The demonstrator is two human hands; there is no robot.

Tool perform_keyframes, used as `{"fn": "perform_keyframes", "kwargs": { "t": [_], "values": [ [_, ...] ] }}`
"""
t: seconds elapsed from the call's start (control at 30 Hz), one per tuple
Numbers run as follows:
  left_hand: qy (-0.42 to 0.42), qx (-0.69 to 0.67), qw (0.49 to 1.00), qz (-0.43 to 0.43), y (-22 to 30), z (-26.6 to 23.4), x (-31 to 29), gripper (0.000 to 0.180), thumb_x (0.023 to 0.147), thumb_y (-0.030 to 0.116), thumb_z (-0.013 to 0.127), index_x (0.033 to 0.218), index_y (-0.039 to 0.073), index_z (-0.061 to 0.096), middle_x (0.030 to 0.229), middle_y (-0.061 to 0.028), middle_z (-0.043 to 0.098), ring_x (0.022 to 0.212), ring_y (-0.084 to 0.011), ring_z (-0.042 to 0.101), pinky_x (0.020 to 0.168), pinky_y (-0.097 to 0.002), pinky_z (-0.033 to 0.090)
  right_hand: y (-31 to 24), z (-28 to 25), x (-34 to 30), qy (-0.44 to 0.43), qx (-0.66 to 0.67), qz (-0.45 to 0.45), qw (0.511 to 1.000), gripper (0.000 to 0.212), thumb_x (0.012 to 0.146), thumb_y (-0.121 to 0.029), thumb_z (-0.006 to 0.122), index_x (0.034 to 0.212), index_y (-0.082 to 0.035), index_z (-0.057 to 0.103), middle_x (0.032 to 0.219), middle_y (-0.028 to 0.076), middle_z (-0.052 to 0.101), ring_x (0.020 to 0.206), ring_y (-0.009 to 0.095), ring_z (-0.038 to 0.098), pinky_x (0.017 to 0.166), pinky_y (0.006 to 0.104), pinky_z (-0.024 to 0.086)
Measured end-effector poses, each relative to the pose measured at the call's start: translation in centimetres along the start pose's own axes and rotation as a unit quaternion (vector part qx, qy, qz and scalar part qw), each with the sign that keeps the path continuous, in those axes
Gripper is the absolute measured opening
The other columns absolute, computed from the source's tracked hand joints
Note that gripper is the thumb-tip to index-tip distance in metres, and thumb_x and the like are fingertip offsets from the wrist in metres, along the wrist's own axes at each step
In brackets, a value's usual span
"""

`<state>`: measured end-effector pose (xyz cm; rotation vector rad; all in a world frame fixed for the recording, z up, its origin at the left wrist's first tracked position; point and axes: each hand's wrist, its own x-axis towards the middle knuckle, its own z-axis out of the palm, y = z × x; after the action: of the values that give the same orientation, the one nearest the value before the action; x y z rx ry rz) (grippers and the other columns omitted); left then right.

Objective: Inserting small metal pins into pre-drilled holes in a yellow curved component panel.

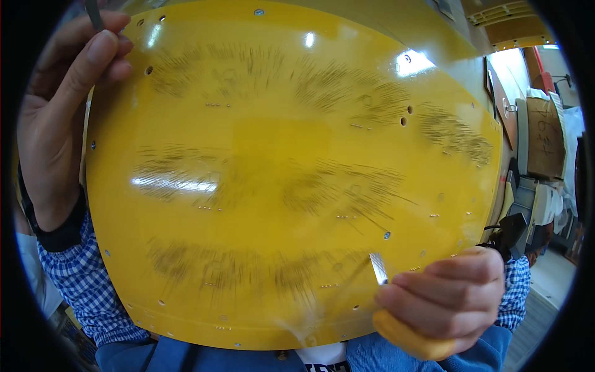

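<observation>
At the far left, the left hand (65, 93) pinches a dark curved strip (93, 13) between thumb and fingers, beside a yellow panel (279, 133) spanning the middle. Near right, the right hand (443, 301) grips a shiny flat metal strip (378, 268), right of clustered thin dark pins (294, 273).

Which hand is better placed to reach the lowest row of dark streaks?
Probably the right hand: it is at the lower right of the yellow board, and the silvery strip it holds ends near those dark streaks. The left hand, pinching a dark strip, is at the upper left, farther away.
</observation>
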<state>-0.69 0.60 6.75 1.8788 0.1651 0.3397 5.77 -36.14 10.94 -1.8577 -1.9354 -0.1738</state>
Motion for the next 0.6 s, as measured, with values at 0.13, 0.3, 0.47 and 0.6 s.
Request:
{"fn": "perform_keyframes", "kwargs": {
  "t": [0.13, 0.3, 0.47, 0.6],
  "values": [
    [-0.025, -0.019, 0.999, 0.031, 0.9, 1.6, 0.6, 0.022, 0.09, 0.012, 0.058, 0.111, 0.004, 0.061, 0.094, -0.0047, 0.065, 0.084, -0.0074, 0.064, 0.075, -0.0185, 0.052, -0.9, 0.2, 0.4, 0.028, -0.086, 0.027, 0.996, 0.006, 0.077, -0.013, 0.06, 0.078, -0.019, 0.063, 0.083, -0.008, 0.065, 0.07, 0.004, 0.059, 0.067, 0.0196, 0.042],
    [-0.027, 0.001, 0.997, 0.077, 1.0, 1.7, 0.0, 0.023, 0.09, 0.012, 0.058, 0.111, 0.003, 0.061, 0.095, -0.0049, 0.064, 0.084, -0.0073, 0.064, 0.075, -0.0184, 0.052, 0.7, -0.1, 0.7, -0.001, 0.072, 0.058, 0.996, 0.004, 0.075, -0.011, 0.065, 0.078, -0.013, 0.065, 0.085, -0.001, 0.068, 0.069, 0.008, 0.06, 0.061, 0.0211, 0.043],
    [-0.037, -0.049, 0.996, 0.058, 1.1, 2.5, 0.5, 0.022, 0.09, 0.012, 0.058, 0.111, 0.003, 0.061, 0.095, -0.0048, 0.064, 0.084, -0.0071, 0.063, 0.076, -0.0184, 0.052, 0.5, -1.5, 1.1, -0.048, 0.199, 0.117, 0.972, 0.005, 0.076, -0.011, 0.066, 0.081, -0.012, 0.068, 0.087, 0.003, 0.068, 0.071, 0.01, 0.063, 0.064, 0.0209, 0.046],
    [-0.032, -0.03, 0.998, 0.035, 1.0, 2.0, -0.1, 0.022, 0.09, 0.012, 0.058, 0.11, 0.003, 0.061, 0.094, -0.0045, 0.064, 0.084, -0.007, 0.063, 0.076, -0.0184, 0.052, -0.1, -0.2, 0.8, -0.021, 0.081, 0.073, 0.994, 0.008, 0.076, -0.008, 0.063, 0.078, -0.014, 0.067, 0.087, 0.0, 0.068, 0.071, 0.009, 0.064, 0.065, 0.0204, 0.045]
  ]
}}
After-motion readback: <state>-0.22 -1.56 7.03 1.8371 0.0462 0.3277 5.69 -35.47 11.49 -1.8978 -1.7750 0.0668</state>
